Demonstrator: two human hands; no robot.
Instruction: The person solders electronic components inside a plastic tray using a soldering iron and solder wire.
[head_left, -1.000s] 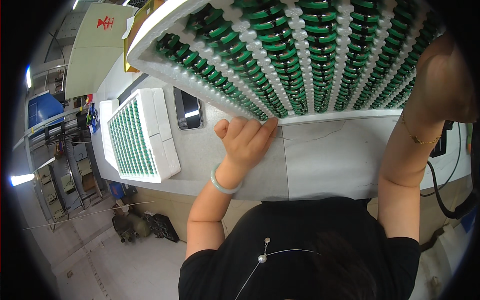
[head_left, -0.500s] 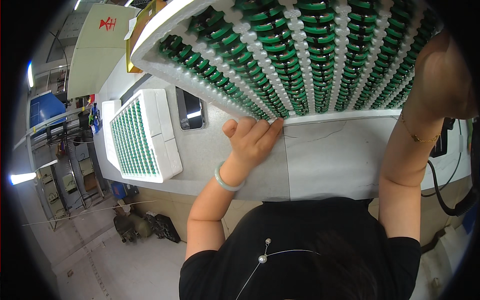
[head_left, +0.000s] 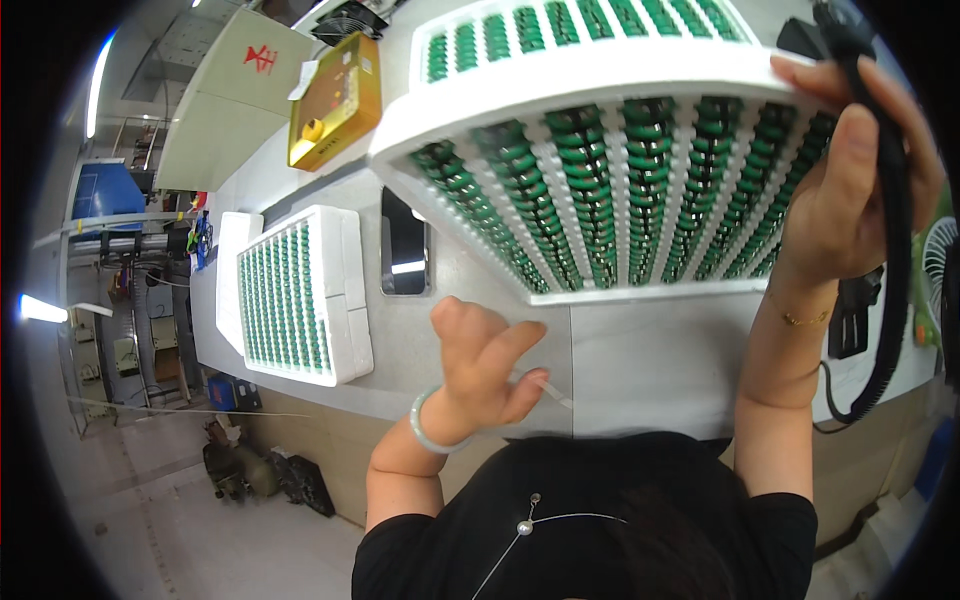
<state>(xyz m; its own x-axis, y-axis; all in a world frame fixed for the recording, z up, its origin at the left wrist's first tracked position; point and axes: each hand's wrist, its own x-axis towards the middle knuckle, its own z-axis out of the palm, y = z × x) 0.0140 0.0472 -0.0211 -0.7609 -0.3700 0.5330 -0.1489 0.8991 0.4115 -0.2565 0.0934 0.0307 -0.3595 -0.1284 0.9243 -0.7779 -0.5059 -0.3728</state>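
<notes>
Over the grey surface (head_left: 660, 360), beyond a phone (head_left: 401, 236), a white foam tray (head_left: 600, 80) with rows of green parts (head_left: 645, 190) is tilted up, the grip of the right hand (head_left: 838, 215) pinching its edge. Left hand (head_left: 472, 365) nearer the body, fingers half curled; whether that grip pinches the thin pale strip (head_left: 555, 393) I cannot tell.

Yellow box (head_left: 338, 105) near a dark phone (head_left: 404, 235) on the grey tabletop (head_left: 650, 350).

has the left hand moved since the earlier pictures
Yes: judged against the phone on the table, the left hand has drawn back toward the person, away from the tilted tray.
</notes>
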